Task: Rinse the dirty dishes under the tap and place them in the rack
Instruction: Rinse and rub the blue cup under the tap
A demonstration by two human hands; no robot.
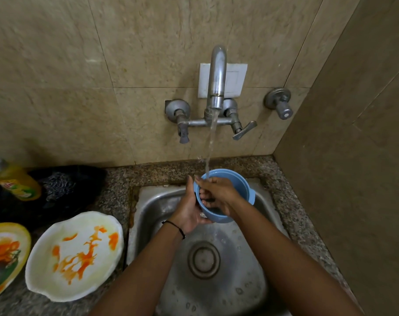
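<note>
Blue plastic bowl held tilted over the steel sink, at 12 o'clock from the drain, mouth facing the camera; the water stream from the wall tap lands on the bowl's rim at the fingers; left hand lies against the bowl's outer wall at its 9 o'clock side, fingers together and fairly straight, pointing to 12, palm pressed on the plastic (thumb hidden); black band on that wrist; right hand hooks over the rim, fingers curled inside the bowl, gripping the near wall; white plate smeared with orange sauce sits on the granite counter at 9 o'clock of the sink, just beside its edge; a second stained plate, yellow-rimmed, further out at 9, cut by the frame; yellow dish-soap bottle and a dark cloth at 10 o'clock, against the wall.
</note>
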